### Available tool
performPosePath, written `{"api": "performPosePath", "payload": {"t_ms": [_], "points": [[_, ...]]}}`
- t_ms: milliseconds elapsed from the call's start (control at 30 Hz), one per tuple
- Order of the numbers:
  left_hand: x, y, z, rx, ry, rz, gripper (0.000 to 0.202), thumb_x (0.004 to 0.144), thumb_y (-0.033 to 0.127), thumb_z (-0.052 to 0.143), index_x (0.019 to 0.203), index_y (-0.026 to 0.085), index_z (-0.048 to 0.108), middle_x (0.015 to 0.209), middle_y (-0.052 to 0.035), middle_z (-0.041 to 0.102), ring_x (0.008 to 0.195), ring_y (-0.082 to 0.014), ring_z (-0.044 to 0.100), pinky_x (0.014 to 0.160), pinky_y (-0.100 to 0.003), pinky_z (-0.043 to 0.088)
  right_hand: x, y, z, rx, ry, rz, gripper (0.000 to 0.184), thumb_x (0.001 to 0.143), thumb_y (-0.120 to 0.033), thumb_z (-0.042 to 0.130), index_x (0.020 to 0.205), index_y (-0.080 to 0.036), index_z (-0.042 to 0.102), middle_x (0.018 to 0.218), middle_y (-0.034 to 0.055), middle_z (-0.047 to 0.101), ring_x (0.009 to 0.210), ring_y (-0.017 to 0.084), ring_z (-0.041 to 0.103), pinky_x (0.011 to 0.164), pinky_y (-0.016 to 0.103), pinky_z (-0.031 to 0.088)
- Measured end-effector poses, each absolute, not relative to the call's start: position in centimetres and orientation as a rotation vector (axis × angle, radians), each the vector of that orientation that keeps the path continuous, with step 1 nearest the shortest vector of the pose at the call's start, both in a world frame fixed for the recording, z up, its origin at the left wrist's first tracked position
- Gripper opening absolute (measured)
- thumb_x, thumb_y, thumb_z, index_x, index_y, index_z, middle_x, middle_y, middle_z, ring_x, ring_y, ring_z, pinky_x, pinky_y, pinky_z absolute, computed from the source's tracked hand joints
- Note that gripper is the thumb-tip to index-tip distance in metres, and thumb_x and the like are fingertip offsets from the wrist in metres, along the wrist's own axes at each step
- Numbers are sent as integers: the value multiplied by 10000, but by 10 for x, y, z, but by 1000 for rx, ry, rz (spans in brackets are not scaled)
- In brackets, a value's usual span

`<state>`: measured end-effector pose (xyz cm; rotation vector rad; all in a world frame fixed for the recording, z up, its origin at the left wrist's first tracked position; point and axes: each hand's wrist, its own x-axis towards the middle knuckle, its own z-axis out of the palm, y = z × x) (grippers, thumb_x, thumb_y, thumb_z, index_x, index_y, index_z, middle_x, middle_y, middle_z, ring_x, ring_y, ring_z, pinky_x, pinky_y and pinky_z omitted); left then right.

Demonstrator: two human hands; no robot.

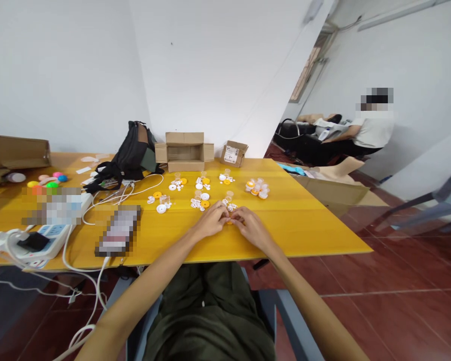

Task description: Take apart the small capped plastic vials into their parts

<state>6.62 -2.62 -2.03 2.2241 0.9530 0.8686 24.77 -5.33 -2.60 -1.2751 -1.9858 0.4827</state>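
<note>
My left hand and my right hand meet near the table's front edge, the fingers of both closed in a pinch. Whatever lies between the fingertips is too small to name. An orange round part shows just below the fingertips. Right behind the hands are white dotted pieces and a clear cup. To the left, another group has a white disc, an orange ring and dotted white pieces. Several similar groups spread farther back, one with a clear cup.
A cluster of clear cups with orange parts stands right of my hands. Behind are an open cardboard box, a smaller box and a black backpack. Left lie a phone, power strip and cables. A person sits far right.
</note>
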Motion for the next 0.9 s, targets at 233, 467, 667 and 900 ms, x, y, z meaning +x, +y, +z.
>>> {"api": "performPosePath", "payload": {"t_ms": [233,467,667,900], "points": [[66,-23,-23,2173,932,833,147,861,122,549,751,209,507,877,-8,550,862,-170,563,864,-319,474,251,-42,-22,-1263,-2084,534,155,794,-106,611,707,-230,576,787,16,626,765,190,603,743,309,489],[66,-23,-24,2176,959,836,118,885,152,538,784,213,541,813,-1,576,799,-164,560,810,-293,476,250,-42,-19,-1280,-2101,553,173,794,-97,582,688,-231,555,788,13,612,759,183,598,739,301,479],[69,-22,-26,2133,998,854,112,898,161,518,802,212,544,817,-3,606,803,-166,579,824,-296,481,250,-45,-23,-1297,-2091,504,167,804,-114,563,698,-238,524,802,17,611,772,192,600,750,313,477],[73,-18,-26,2110,1084,884,116,890,139,503,812,214,544,838,-8,640,843,-176,605,839,-292,482,253,-48,-27,-1240,-2066,463,130,836,-159,541,742,-247,524,823,24,605,796,207,599,775,338,487]]}}
